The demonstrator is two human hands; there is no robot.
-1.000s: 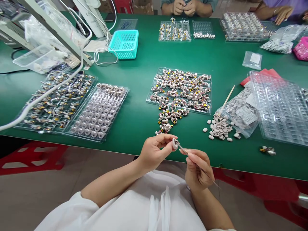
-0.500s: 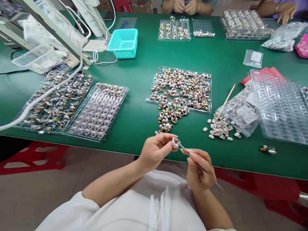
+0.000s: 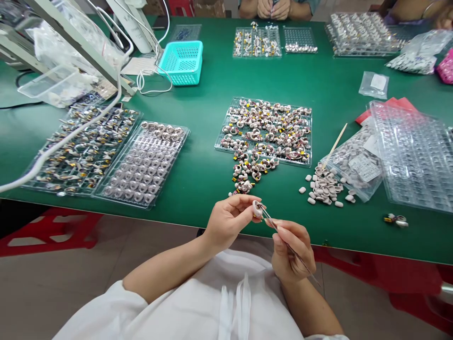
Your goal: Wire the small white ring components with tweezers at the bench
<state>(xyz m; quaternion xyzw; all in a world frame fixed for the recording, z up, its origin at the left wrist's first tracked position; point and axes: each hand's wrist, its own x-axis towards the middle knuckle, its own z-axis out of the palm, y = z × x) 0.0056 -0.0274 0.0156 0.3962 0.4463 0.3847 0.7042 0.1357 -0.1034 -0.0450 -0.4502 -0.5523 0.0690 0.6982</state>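
Between the thumb and fingers of my left hand (image 3: 228,218) is a small whitish curved shell (image 3: 256,209), its hollow side turned to the right. My right hand (image 3: 293,248) grips metal tweezers (image 3: 271,220), whose tips reach into the hollow of the shell. What the tips touch in there is too small to make out. Just beyond my hands lies a loose pile of similar shells (image 3: 244,172) with yellow and dark red bits. It runs up to a clear tray (image 3: 264,130) full of the same parts.
Right of my hands are loose pale caps (image 3: 325,186), a plastic bag of caps (image 3: 357,163), a wooden stick (image 3: 334,145) and clear empty trays (image 3: 417,158). Filled trays (image 3: 141,165) and a turquoise basket (image 3: 182,63) stand left. Across the table, a person's hands (image 3: 274,8) work.
My right hand has shifted slightly left and the tweezers have turned a little steeper, tips still in the shell. My left hand is nearly still. At the far right a co-worker's hand has moved right.
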